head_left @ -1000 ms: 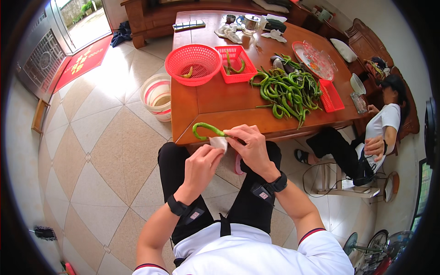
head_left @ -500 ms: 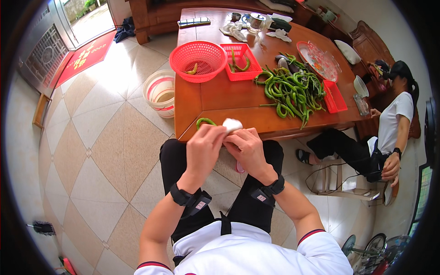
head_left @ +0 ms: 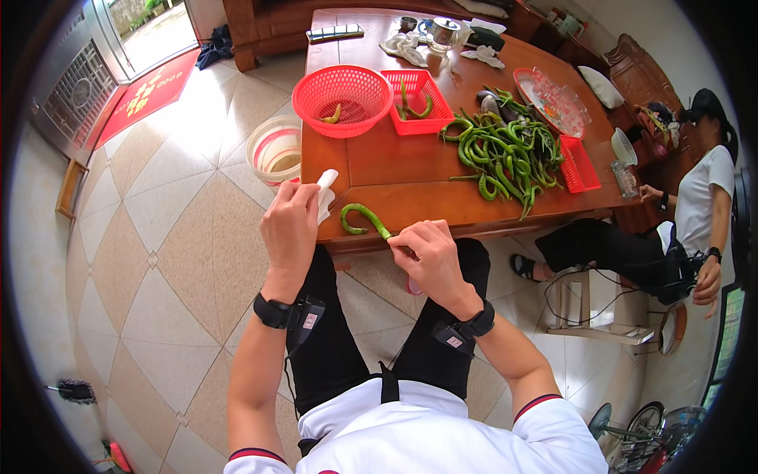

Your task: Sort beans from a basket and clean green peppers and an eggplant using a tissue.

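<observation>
A curved green chili pepper [head_left: 365, 215] is pinched near one end by my right hand [head_left: 427, 251], its hooked end reaching over the table's front edge. Off to the left, my left hand [head_left: 290, 225] is closed on a white tissue [head_left: 326, 192], which sticks up beyond the fingers. The two hands are apart. Ahead of them on the table lies a large heap of green chili peppers [head_left: 505, 162], with eggplants [head_left: 491, 104] at its far side. A round red colander [head_left: 343, 125] holds one pepper, and a square red basket [head_left: 444, 118] holds a few.
The wooden table [head_left: 371, 170] carries a red tray [head_left: 583, 178], a platter with clear plastic [head_left: 562, 118], a glass teapot [head_left: 443, 35] and a phone [head_left: 335, 32]. A striped bucket [head_left: 276, 150] stands left of it. Another person [head_left: 703, 189] sits at the right.
My left hand has moved left with the tissue, away from the pepper. My right hand still holds the pepper, now shifted slightly right and more exposed. The person at right has leaned slightly.
</observation>
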Demonstrator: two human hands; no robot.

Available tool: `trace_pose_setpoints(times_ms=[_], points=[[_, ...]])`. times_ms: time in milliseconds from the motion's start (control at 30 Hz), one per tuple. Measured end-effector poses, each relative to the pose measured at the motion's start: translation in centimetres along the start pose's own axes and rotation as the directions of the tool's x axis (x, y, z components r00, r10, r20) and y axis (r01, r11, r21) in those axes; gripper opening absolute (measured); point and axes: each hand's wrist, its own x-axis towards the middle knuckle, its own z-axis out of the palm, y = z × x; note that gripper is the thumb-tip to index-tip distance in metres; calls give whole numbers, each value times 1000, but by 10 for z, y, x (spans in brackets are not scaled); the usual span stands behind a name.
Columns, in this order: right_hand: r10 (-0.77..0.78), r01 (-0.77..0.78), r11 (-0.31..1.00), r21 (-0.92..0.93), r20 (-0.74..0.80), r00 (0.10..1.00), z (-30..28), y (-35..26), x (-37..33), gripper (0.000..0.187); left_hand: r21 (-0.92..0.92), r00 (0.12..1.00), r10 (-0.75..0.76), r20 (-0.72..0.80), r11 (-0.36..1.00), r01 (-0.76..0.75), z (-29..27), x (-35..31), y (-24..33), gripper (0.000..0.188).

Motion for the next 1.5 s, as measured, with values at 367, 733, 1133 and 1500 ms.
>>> trace_pose_setpoints(times_ms=[367, 733, 1133, 1500], points=[[5, -5, 1000, 6, -2, 1000, -5, -3, 1, 11, -136, 999, -22, 41, 990, 27, 8, -19, -3, 10], [60, -58, 996, 67, -28, 998, 1, -3, 1, 12, -461, 973, 154, 169, 885, -60, 17, -41, 49, 8], [84, -84, 995, 54, -2, 996, 5, 15, 8, 11, -345, 991, 122, 62, 934, -93, 7, -12, 28, 8], [43, -45, 999, -23, -87, 995, 13, 32, 42, 20, -451, 997, -75, 20, 889, 76, 10, -6, 29, 11]])
